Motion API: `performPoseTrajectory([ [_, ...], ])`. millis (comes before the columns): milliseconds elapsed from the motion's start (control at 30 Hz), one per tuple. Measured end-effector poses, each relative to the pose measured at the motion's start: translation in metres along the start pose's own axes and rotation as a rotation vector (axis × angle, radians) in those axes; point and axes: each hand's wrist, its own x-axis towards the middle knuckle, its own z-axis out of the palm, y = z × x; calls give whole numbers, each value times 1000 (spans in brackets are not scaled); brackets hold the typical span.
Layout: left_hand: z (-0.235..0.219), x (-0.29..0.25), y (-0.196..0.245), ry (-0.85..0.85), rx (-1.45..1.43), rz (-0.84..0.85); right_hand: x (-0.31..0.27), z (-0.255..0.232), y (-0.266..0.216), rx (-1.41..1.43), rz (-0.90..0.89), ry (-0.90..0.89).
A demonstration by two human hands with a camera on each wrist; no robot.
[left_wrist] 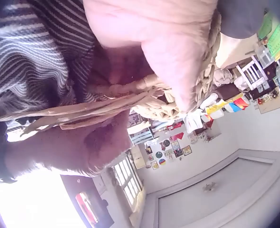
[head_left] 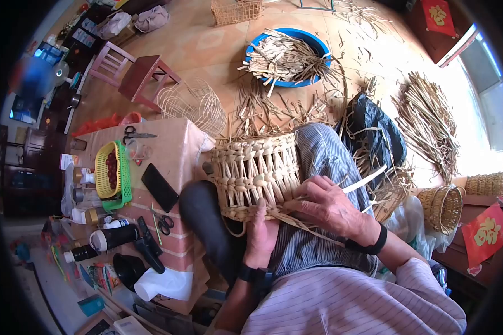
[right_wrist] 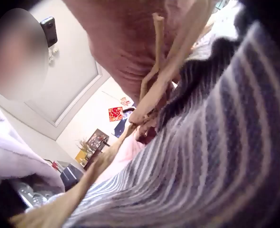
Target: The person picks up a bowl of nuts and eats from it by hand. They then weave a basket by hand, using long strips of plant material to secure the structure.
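Note:
A woven straw basket [head_left: 257, 173] lies on its side across the person's lap, its rim toward the body. The left hand [head_left: 261, 237] holds that rim, thumb upright on the outer wall and the other fingers hidden under it. At the rim's right part, the right hand [head_left: 332, 209] pinches straw strands with bent fingers. Loose strands [head_left: 313, 229] trail from the rim over the striped trousers. In the left wrist view the left hand [left_wrist: 154, 38] covers part of the rim [left_wrist: 159, 109]; in the right wrist view a flat strand [right_wrist: 163, 80] passes below the right hand [right_wrist: 130, 42].
At left, a table [head_left: 181, 142] bears a phone [head_left: 160, 187], scissors [head_left: 165, 224], a yellow basket [head_left: 101, 170] and bottles. A blue basin [head_left: 288, 84] of straw, a straw bundle [head_left: 430, 123] and a black bag [head_left: 377, 131] are on the floor. Finished-looking baskets [head_left: 444, 206] stand at right.

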Motion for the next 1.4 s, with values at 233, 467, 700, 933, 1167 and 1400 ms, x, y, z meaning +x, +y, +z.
performPoseTrajectory([
  [233,3,-9,6,72,-236,17,1,26,-34,-91,186,-82],
  [467,-17,-5,-3,-56,-206,42,7,30,-50,-169,195,-134],
  [700,5,0,7,-41,-62,117,26,21,-54,-88,120,-186],
  [933,-8,-5,8,203,81,-156,38,43,-61,-201,-123,-296],
  [1167,-17,3,-11,36,-199,94,64,9,-12,95,91,-281],
  [1400,-5,-6,3,-90,-57,57,40,19,1,315,303,-180],
])
